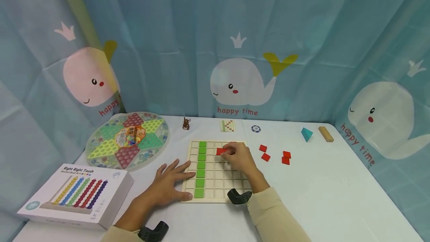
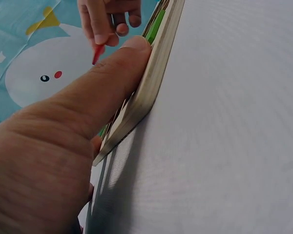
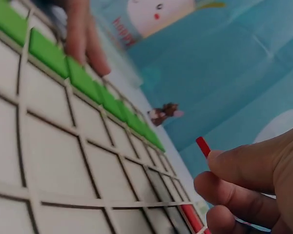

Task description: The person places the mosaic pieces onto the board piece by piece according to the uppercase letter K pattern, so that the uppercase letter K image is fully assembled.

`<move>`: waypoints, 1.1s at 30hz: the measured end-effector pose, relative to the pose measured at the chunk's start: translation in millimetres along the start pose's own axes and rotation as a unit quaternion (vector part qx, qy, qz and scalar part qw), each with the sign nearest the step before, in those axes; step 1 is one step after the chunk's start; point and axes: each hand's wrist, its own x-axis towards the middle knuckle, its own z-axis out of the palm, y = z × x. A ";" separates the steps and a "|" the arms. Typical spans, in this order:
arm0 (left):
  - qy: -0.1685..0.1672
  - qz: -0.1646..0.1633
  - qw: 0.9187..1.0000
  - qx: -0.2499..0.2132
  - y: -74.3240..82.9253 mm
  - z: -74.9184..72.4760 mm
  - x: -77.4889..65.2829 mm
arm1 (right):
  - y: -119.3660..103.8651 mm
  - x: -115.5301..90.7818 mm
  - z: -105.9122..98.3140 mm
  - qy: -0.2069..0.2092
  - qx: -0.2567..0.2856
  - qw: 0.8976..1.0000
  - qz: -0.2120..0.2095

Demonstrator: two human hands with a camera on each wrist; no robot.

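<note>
A pale wooden grid board (image 1: pixel 219 184) lies on the white table, with a column of green square tiles (image 1: pixel 200 173) toward its left side. My left hand (image 1: pixel 168 184) rests against the board's left edge, its fingers spread and its thumb near the front corner. Over the far part of the board, my right hand (image 1: pixel 240 158) pinches a small red tile (image 3: pixel 203 146) between thumb and fingers, raised off the surface. Another red tile (image 3: pixel 191 217) sits in the grid below that hand. Part of the board is hidden by the right hand and forearm.
Several loose red tiles (image 1: pixel 265 157) lie right of the board. Behind it are a brown figurine (image 1: pixel 186 123), a patterned card (image 1: pixel 228 126) and a round chip (image 1: pixel 256 129). A teal pyramid (image 1: pixel 306 134) and wooden block (image 1: pixel 326 134) stand far right. At left are a round game board (image 1: pixel 152 143) and box (image 1: pixel 114 193).
</note>
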 end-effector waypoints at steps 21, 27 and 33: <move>-0.004 0.000 1.000 -0.004 1.1 0.8 0.7 | 7.5 6.2 11.8 -0.041 -0.094 0.995 0.001; 0.001 0.004 1.000 -0.001 -0.2 0.2 0.7 | 5.0 7.6 14.2 -0.050 -0.115 0.992 0.001; 0.002 0.006 1.000 -0.001 -0.7 0.6 0.7 | 3.0 5.7 10.5 -0.057 -0.108 0.993 -0.006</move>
